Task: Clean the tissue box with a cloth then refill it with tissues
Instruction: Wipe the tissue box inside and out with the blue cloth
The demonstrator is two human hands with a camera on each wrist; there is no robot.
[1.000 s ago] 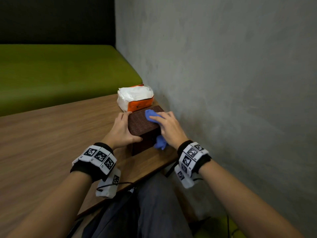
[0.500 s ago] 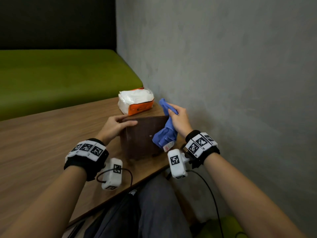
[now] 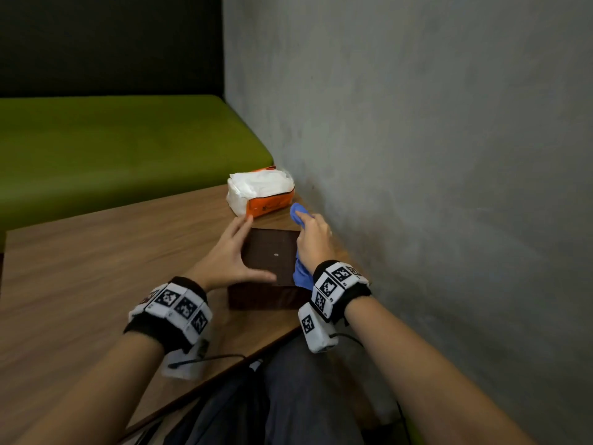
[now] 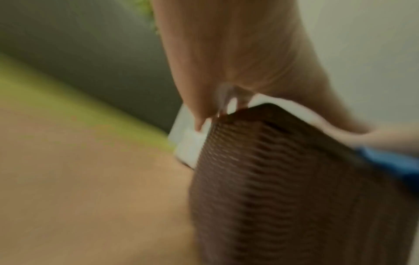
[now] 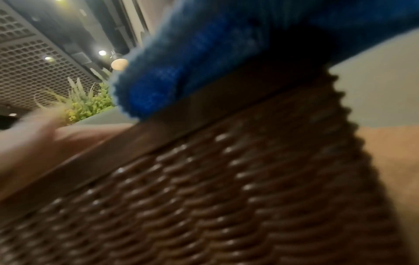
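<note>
A dark brown woven tissue box [image 3: 269,258] lies on the wooden table [image 3: 96,268] with a smooth flat face up. My left hand [image 3: 236,252] steadies it: straight fingers run along its left side and the thumb lies across the near top edge. My right hand [image 3: 313,242] grips a blue cloth [image 3: 298,211] and presses it against the box's right side. The right wrist view shows the cloth [image 5: 204,53] on the woven box [image 5: 226,197]. The blurred left wrist view shows the box [image 4: 294,197] under my left hand [image 4: 226,62]. An orange and white tissue pack [image 3: 260,191] sits just behind the box.
A grey wall [image 3: 417,155] runs close along the right of the box and my right hand. A green bench [image 3: 112,149] lies beyond the table's far edge. The table's near edge is just in front of my lap, with wrist-camera cables hanging there.
The box was tipped up on edge half a second ago and now lies flat, smooth face up. My right hand came down with the cloth to its right side; my left hand shifted onto its left side.
</note>
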